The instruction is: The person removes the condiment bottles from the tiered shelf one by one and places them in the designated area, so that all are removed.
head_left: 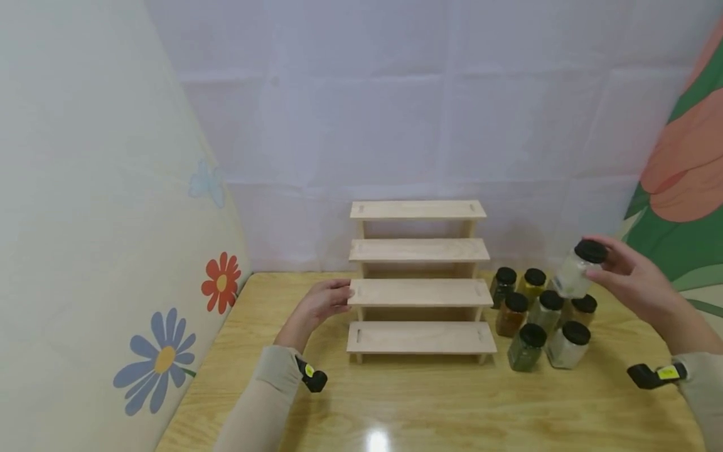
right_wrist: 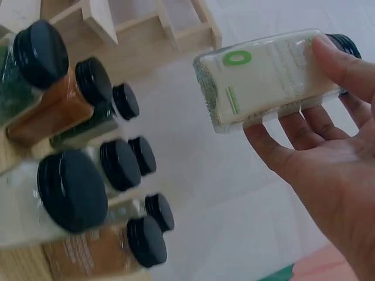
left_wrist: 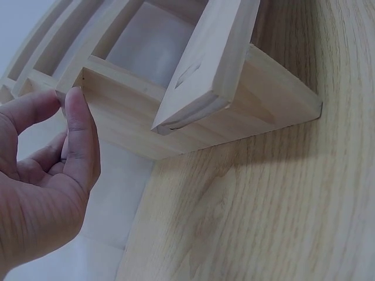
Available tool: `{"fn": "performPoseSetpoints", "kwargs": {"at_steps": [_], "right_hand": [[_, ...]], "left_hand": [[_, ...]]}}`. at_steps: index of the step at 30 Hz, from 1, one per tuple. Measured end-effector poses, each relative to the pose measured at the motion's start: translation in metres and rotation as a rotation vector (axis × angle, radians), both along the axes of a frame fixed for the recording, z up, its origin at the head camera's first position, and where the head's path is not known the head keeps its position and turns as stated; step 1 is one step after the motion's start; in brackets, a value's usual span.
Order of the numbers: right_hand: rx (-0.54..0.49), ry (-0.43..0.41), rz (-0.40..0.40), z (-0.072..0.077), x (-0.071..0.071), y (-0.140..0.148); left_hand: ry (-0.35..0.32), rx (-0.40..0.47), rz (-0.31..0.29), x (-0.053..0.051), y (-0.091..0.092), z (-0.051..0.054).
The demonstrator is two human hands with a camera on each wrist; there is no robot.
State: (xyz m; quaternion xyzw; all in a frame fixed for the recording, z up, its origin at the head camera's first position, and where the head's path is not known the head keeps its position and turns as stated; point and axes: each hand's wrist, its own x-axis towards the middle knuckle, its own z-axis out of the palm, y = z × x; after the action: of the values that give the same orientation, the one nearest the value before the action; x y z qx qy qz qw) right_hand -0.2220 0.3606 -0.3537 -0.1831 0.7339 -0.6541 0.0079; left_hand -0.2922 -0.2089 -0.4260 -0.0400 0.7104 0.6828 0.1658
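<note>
My right hand holds a spice jar with a black lid and pale contents, tilted above the other jars. In the right wrist view, its thumb and fingers grip the jar from both sides near the lid. Beside the left end of a four-tier wooden shelf is my left hand. In the left wrist view, that hand's thumb and forefinger pinch the end of a step on the shelf. Its remaining fingers are curled below.
Several black-lidded jars with green, orange-brown, yellow and pale contents are grouped right of the shelf on the wooden table. A white cloth hangs behind. A flower-patterned panel stands at left, another at right.
</note>
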Motion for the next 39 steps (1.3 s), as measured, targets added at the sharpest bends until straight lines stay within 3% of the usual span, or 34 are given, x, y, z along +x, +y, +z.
{"fn": "performPoseSetpoints", "kwargs": {"at_steps": [4,11,14,17,20,27,31,35,39], "right_hand": [[0.008,0.060,-0.002,-0.011,0.003,0.008],[0.271,0.101,-0.111,-0.026,0.010,0.024],[0.308,0.121,-0.133,-0.032,0.013,0.030],[0.251,0.110,-0.105,-0.037,0.014,0.035],[0.275,0.109,-0.105,-0.043,0.019,0.039],[0.437,0.043,-0.208,-0.062,0.031,0.051],[0.442,-0.006,-0.232,-0.075,0.034,0.059],[0.418,-0.030,-0.205,-0.088,0.038,0.067],[0.247,-0.018,-0.125,-0.098,0.041,0.073]], "left_hand": [[0.003,0.005,0.002,0.001,-0.002,0.002],[-0.013,-0.005,0.015,0.001,-0.002,0.003],[-0.012,-0.004,0.008,0.000,-0.003,0.003],[-0.012,0.001,0.018,-0.001,-0.004,0.004],[-0.011,0.002,0.014,0.000,-0.005,0.003],[-0.020,0.008,0.003,0.004,-0.004,-0.003],[-0.020,0.012,0.009,0.005,-0.004,-0.003],[-0.023,0.009,0.001,0.004,-0.003,-0.001],[-0.011,0.006,-0.005,0.001,-0.001,0.002]]}}
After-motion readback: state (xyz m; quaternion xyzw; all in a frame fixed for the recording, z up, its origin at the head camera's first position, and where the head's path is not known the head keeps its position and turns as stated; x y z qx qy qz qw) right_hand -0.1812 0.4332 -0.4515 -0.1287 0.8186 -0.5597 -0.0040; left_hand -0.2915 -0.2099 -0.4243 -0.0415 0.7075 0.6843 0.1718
